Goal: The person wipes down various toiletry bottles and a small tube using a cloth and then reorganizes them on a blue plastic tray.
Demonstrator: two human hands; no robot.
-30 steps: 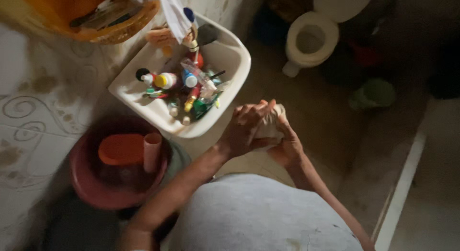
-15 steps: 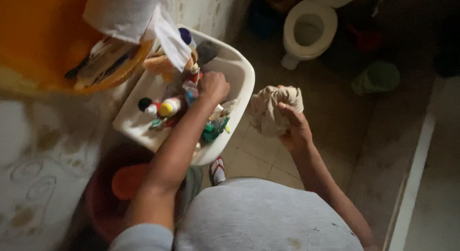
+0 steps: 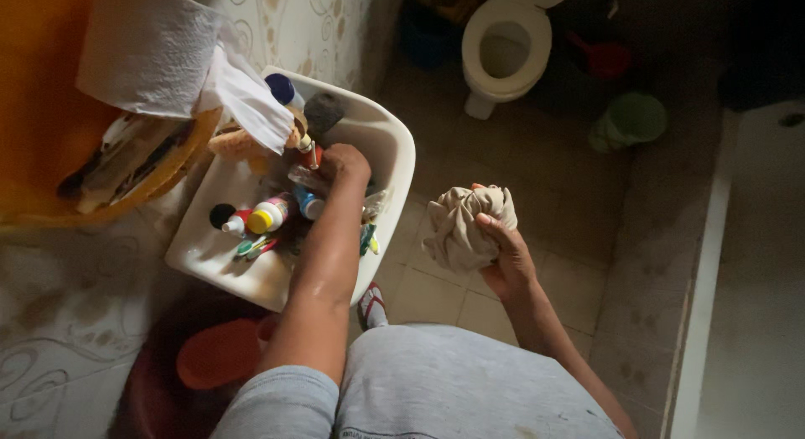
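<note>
My left hand [image 3: 344, 164] reaches into a white sink [image 3: 394, 145] crowded with small bottles and tubes [image 3: 272, 214]; its fingers are curled down among them, and what they touch is hidden. My right hand [image 3: 501, 253] is held out over the floor tiles to the right of the sink, closed around a crumpled beige cloth [image 3: 463, 224]. A dark sponge-like thing [image 3: 322, 114] lies at the sink's far rim.
A white paper roll [image 3: 155, 49] hangs over an orange basket [image 3: 109, 166] at the upper left. A reddish bucket with an orange scoop [image 3: 220, 353] stands under the sink. A toilet [image 3: 503, 49], a green pot [image 3: 631, 120] and a white ledge [image 3: 700, 263] lie farther right.
My two hands were together on the cloth; my left hand let go and reached into the sink, then moved slightly toward its far end. My right hand keeps the cloth.
</note>
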